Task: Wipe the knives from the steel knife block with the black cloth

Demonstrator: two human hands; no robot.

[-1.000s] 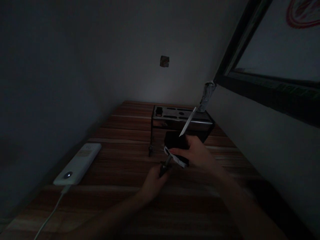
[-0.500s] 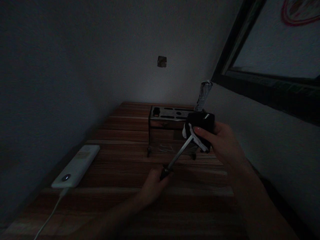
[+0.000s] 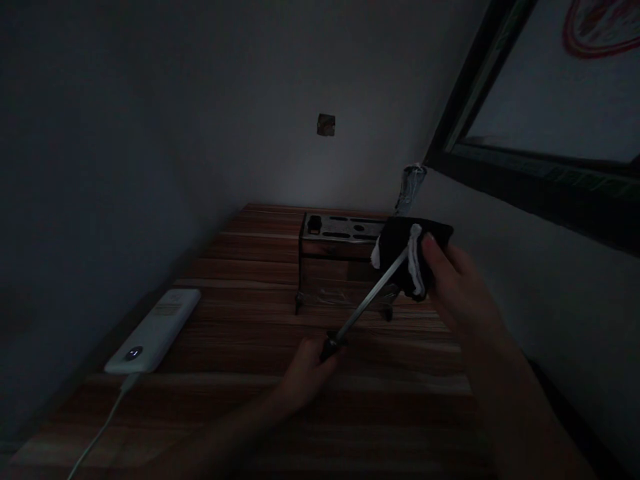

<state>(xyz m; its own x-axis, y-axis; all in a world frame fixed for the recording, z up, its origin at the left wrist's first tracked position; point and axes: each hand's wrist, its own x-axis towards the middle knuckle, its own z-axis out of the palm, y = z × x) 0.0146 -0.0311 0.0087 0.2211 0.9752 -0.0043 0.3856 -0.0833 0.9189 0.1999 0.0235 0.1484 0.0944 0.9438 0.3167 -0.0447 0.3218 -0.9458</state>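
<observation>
My left hand [image 3: 306, 373] is closed round the dark handle of a knife [image 3: 367, 300], whose thin bright blade points up and to the right. My right hand [image 3: 450, 283] grips a black cloth with a white edge [image 3: 407, 257], folded over the blade's tip. Both hands hover over a wooden table [image 3: 250, 320] in a dim room. Just behind the knife stands a metal knife block [image 3: 335, 257] with several slots in its top.
A white power bank [image 3: 155, 328] with a small lit indicator lies at the left, its white cable [image 3: 100, 430] running toward the near edge. Walls close in left and behind. A dark-framed picture [image 3: 505, 133] hangs at right. A wrapped handle [image 3: 411, 188] rises behind the block.
My right hand slid the cloth from near the handle up along the blade to its tip. My left hand kept the knife almost still.
</observation>
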